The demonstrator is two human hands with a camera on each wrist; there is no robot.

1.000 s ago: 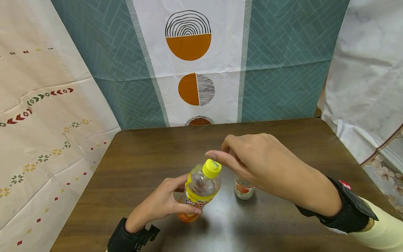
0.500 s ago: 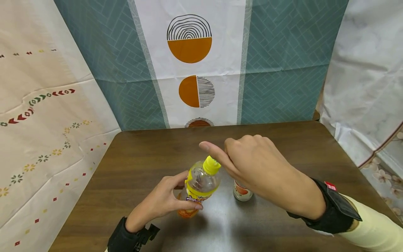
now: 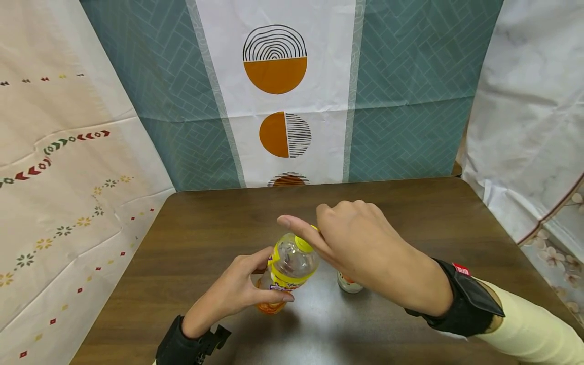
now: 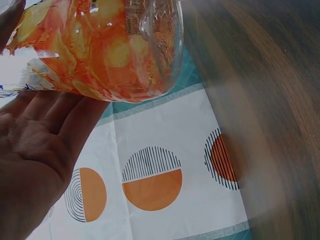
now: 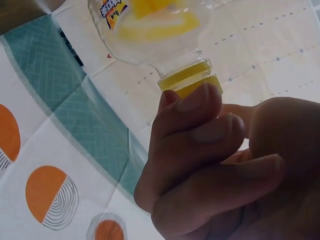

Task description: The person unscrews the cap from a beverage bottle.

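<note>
A clear plastic bottle [image 3: 295, 261] with a yellow and orange label stands out in the middle of the head view, its top leaning to the right. My left hand [image 3: 242, 284] grips it low, thumb in front and fingers behind. My right hand [image 3: 360, 248] is at the bottle's top, its curled fingers and thumb pinching the yellow cap [image 5: 182, 80]. The thumb points left and covers part of the cap in the head view. Orange label and the clear base of the bottle fill the top of the left wrist view.
Partly hidden behind my right hand, a small container [image 3: 349, 285] with a pale label stands on the brown wooden table [image 3: 205, 228]. A teal and white patterned cloth [image 3: 319, 91] hangs beyond the far edge, with pale cloths at both sides.
My right hand has turned and shifted left, its thumb swinging leftward across the cap. The left hand keeps its grip with the bottle nearly still, and the small container is more covered.
</note>
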